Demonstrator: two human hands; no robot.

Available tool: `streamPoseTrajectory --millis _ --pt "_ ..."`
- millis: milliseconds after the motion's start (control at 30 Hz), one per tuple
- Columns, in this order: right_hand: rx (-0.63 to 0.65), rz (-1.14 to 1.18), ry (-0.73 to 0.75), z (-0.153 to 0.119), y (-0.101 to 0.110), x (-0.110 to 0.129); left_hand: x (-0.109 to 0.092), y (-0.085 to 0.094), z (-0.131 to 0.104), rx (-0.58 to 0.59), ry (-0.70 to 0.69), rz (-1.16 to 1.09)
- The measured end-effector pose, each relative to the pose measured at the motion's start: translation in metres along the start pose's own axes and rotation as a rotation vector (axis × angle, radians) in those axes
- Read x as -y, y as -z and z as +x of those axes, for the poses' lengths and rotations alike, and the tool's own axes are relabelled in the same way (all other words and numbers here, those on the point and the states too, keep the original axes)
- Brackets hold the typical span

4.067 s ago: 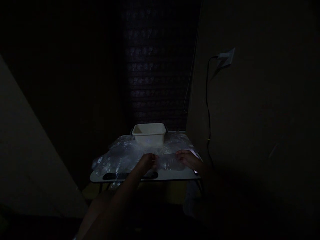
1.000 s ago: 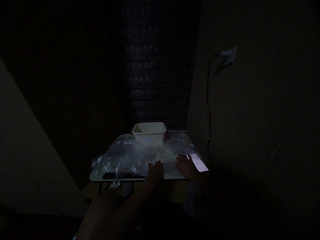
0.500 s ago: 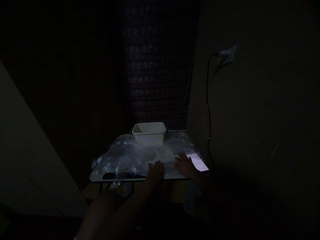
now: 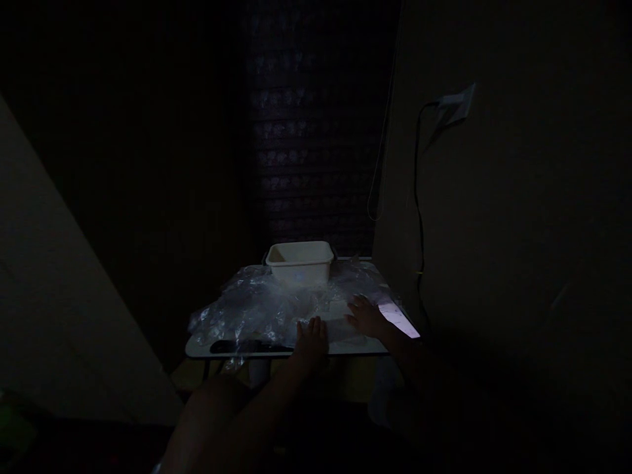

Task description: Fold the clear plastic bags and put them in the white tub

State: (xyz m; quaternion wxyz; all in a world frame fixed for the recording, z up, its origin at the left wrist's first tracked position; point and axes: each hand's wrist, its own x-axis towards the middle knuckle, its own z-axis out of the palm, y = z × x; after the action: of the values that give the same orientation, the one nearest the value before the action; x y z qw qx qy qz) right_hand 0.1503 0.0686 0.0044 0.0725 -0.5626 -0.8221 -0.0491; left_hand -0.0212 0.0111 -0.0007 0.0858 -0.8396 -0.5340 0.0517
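On the small white table [image 4: 197, 349], my left hand [image 4: 312, 337] lies near the front edge with its fingers spread. My right hand [image 4: 366, 317] rests farther right, fingers stretched out too. Between the two hands lies a flat, clear plastic bag [image 4: 338, 329]; both hands seem to touch it, though the dimness hides the exact contact. Crumpled clear plastic bags [image 4: 257, 303] cover the left part of the tabletop. Beside my right hand is a lit phone or tablet screen [image 4: 399, 320].
A white plastic bin [image 4: 301, 266] stands at the back of the table. A black cord [image 4: 419, 210] hangs from a wall outlet [image 4: 459, 105] on the right. Behind the table is a dark blind [image 4: 306, 145] with a pull cord. The room is very dark.
The whole view has shifted slightly, so the table and bin appear a little farther right. My right hand has moved slightly up the table; my left hand stays about where it was.
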Motion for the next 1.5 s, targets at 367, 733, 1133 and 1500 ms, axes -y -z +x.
streamPoseTrajectory --millis 367,733,1133,1500 --pt "-0.04 -0.056 -0.007 0.0 0.003 0.002 -0.001 0.002 0.001 0.007 -0.026 -0.03" --pt "-0.069 -0.124 0.062 -0.014 0.023 0.018 -0.009 0.01 -0.007 -0.084 -0.26 -0.08" --pt "-0.034 0.073 -0.047 -0.017 0.05 0.016 -0.017 0.024 -0.011 -0.081 -0.358 -0.065" --pt "-0.068 1.172 -0.332 -0.003 0.038 0.001 0.007 0.042 -0.003 -0.299 -0.004 -0.732"
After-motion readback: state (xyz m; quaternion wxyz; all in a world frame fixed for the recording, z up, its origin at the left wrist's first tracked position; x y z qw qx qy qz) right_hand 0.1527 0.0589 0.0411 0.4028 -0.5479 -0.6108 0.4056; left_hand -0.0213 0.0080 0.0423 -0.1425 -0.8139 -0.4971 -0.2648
